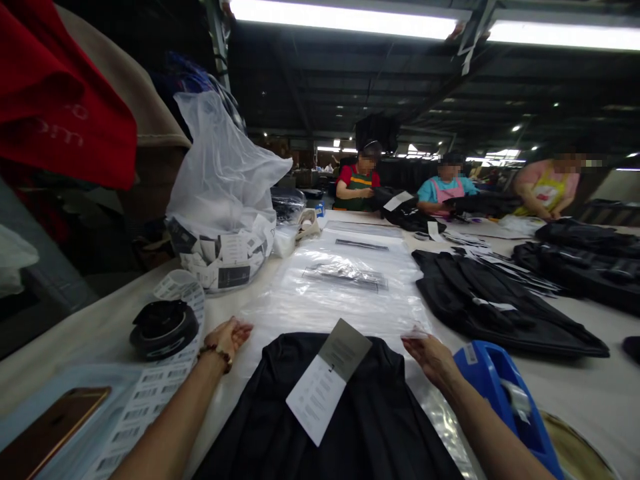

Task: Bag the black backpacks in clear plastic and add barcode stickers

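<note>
We judge the clear plastic film [345, 315] light, limp and slippery, best held by the edges our left hand [231, 337] and right hand [429, 356] pinch beside the black garment [380, 413].

Near, one left hand [227, 339], one right hand [426, 353], one black garment [377, 413] and one folded tag [327, 383] are counted. One phone [55, 432] is counted at the near left and one blue tape dispenser [483, 373] at the near right. Far, three other people [357, 190] are counted; overhead, two long strip lights [345, 19].
</note>
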Demonstrator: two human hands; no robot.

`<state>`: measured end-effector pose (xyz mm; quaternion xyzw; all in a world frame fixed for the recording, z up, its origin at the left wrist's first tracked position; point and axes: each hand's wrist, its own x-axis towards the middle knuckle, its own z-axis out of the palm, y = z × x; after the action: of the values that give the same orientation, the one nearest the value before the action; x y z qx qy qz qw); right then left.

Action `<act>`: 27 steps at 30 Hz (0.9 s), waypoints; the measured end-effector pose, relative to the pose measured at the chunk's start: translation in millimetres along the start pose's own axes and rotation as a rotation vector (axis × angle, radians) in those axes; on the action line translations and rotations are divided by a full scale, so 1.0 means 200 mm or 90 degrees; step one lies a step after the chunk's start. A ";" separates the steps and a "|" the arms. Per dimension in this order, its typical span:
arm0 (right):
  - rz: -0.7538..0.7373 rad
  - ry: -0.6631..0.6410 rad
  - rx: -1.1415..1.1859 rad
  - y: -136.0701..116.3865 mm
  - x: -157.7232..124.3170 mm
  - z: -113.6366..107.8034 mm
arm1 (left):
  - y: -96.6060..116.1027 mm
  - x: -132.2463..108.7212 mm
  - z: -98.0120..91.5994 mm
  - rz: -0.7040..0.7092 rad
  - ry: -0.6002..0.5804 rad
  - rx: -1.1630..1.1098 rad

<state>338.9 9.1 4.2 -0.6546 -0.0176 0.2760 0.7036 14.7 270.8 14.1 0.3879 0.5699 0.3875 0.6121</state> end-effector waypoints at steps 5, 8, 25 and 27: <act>0.060 -0.021 -0.074 0.04 -0.10 -0.06 | -0.09 -0.09 -0.02 -0.022 -0.034 0.118; 0.098 -0.043 -0.127 0.08 -0.17 -0.10 | -0.11 -0.14 -0.06 -0.059 -0.089 0.201; -0.076 -0.193 -0.338 0.31 -0.55 -0.54 | -0.13 -0.57 -0.42 0.043 -0.172 0.531; -0.119 -0.184 -0.381 0.33 -0.57 -0.58 | -0.15 -0.59 -0.46 0.110 -0.185 0.603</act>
<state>263.9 -144.6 -36.0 -0.7817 -0.2567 0.2828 0.4929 -82.0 154.0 29.8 0.7190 0.5579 0.0774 0.4072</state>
